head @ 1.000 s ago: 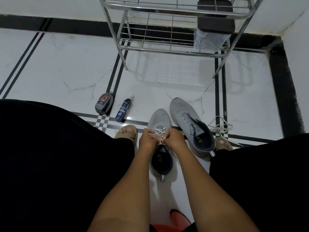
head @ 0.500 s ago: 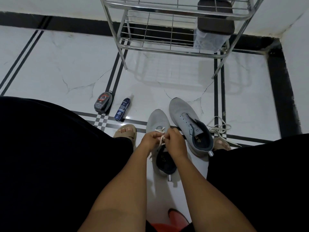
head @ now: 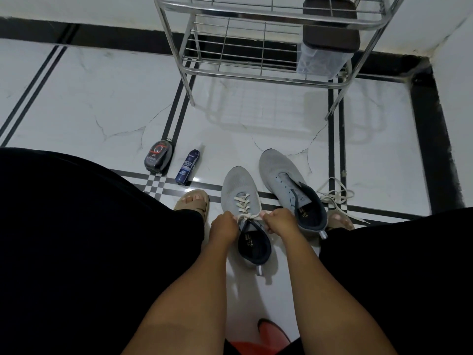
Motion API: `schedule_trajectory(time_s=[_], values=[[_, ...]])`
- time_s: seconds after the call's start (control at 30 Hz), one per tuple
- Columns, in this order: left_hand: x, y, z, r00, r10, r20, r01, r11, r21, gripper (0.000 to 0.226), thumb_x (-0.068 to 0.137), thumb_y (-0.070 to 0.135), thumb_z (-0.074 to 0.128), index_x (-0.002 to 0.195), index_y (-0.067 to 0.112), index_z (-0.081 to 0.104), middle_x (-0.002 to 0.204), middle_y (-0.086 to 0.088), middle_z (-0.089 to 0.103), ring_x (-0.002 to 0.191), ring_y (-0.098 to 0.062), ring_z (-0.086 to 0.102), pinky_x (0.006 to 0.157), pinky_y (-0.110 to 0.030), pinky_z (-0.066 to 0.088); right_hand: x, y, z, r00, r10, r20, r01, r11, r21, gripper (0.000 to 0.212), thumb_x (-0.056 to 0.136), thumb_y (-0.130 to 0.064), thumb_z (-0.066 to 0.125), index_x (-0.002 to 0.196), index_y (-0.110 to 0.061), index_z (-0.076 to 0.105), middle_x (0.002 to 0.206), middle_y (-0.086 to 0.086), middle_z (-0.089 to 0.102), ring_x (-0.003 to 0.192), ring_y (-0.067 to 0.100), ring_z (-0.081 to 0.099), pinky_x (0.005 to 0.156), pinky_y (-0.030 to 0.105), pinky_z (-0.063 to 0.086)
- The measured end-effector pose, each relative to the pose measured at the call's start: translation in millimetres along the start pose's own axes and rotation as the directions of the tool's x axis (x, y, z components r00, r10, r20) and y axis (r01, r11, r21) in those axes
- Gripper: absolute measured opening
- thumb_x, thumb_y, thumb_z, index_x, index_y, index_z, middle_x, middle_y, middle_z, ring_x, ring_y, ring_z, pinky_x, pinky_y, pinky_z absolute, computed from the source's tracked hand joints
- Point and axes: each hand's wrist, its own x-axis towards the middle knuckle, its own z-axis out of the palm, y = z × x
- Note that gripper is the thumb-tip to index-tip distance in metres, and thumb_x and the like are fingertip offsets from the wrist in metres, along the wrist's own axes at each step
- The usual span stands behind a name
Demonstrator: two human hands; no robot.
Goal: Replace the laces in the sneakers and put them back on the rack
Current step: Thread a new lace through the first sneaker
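A cream lace (head: 245, 204) is pinched at its two ends, one in the left hand (head: 223, 224) and one in the right hand (head: 281, 221), with the fingers curled around it. Between the hands lies the laced sneaker (head: 242, 198), its toe pointing away from the grip and its dark opening just below the knuckles. Just right of the right hand lies the second sneaker (head: 284, 175), with bare eyelets; a loose lace (head: 335, 194) is coiled beyond it on the tile. The rack (head: 258, 73) stands well beyond the hands. The lace ends are hidden inside the fingers, so any knot cannot be made out. The rack's top is cut off by the frame. Both sneakers are of grey knit mesh with dark collars; the rack is of shiny metal wire.
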Motion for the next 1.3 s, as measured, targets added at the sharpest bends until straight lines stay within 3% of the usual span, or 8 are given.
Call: schedule_trajectory(time_s=[0.13,0.33,0.67,0.87,0.97,1.03,1.13,1.3], values=[[5,3,2,0.970,-0.220,0.103,0.238,0.777,-0.582,0.027,0.096,0.023,0.046,0.101,0.004,0.064,0.108,-0.018,0.066,0.101,-0.034,0.062,0.081,-0.032,0.047,-5,-10,8,0.999,0.038,0.012,-0.040,0.917,0.398,0.035,0.092,-0.033,0.055,0.062,-0.017,0.054,0.068,0.005,0.057,0.068,0.023,0.056,0.066,0.032,0.044],[5,11,6,0.883,-0.298,0.362,0.402,0.082,-0.912,0.025,0.093,0.004,0.048,0.071,0.004,0.059,0.048,-0.002,0.057,0.038,-0.009,0.052,0.040,-0.016,0.043,-2,-11,22,0.959,0.214,0.184,-0.255,0.380,0.889,0.022,0.095,-0.019,0.056,0.074,-0.012,0.057,0.065,0.000,0.053,0.059,0.011,0.051,0.065,0.023,0.045],[17,17,5,0.857,-0.344,0.385,0.324,-0.223,-0.920,0.030,0.094,-0.006,0.033,0.069,0.001,0.047,0.035,-0.003,0.049,0.025,-0.011,0.046,0.032,-0.014,0.040,13,-19,21,0.920,0.334,0.206,-0.257,0.114,0.960,0.035,0.093,-0.003,0.034,0.062,-0.018,0.040,0.059,-0.003,0.042,0.032,0.005,0.026,0.032,0.013,0.023],[17,9,5,0.871,-0.342,0.353,0.354,-0.060,-0.933,0.028,0.096,0.009,0.043,0.071,0.003,0.055,0.058,-0.011,0.061,0.046,-0.019,0.061,0.053,-0.028,0.054,3,-22,15,0.927,0.330,0.180,-0.255,0.202,0.945,0.031,0.094,-0.007,0.043,0.065,-0.016,0.046,0.060,-0.001,0.043,0.037,0.007,0.031,0.032,0.015,0.028],[22,0,2,0.920,-0.329,0.214,0.339,0.389,-0.857,0.033,0.096,0.032,0.050,0.081,0.006,0.064,0.086,-0.016,0.067,0.084,-0.029,0.064,0.084,-0.040,0.052,-2,-19,2,0.976,0.196,0.096,-0.201,0.637,0.745,0.024,0.093,-0.026,0.059,0.074,-0.013,0.063,0.062,0.002,0.052,0.047,0.009,0.044,0.051,0.023,0.038],[16,0,-3,0.946,-0.323,0.028,0.242,0.648,-0.722,0.041,0.099,0.034,0.042,0.092,0.002,0.065,0.101,-0.022,0.066,0.096,-0.035,0.062,0.086,-0.039,0.048,-7,-17,-8,0.982,0.161,0.100,-0.188,0.758,0.625,0.020,0.094,-0.029,0.057,0.082,-0.016,0.065,0.073,0.002,0.058,0.058,0.012,0.049,0.056,0.026,0.038],[1,1,-7,0.913,-0.394,-0.107,0.243,0.735,-0.633,0.034,0.102,0.022,0.035,0.114,-0.002,0.057,0.119,-0.024,0.057,0.108,-0.037,0.056,0.089,-0.038,0.044,-23,-11,-18,0.942,0.261,0.210,-0.328,0.844,0.423,0.011,0.093,-0.012,0.046,0.090,-0.009,0.056,0.083,0.009,0.056,0.065,0.020,0.053,0.059,0.029,0.044],[-31,-6,14,0.935,-0.353,0.013,0.330,0.859,-0.391,0.051,0.101,0.045,0.035,0.122,0.004,0.057,0.125,-0.018,0.059,0.114,-0.035,0.055,0.087,-0.034,0.042,-56,-9,4,0.834,0.319,0.450,-0.371,0.928,0.030,0.020,0.088,-0.014,0.062,0.102,-0.002,0.055,0.101,0.022,0.066,0.076,0.032,0.069,0.072,0.042,0.060]])
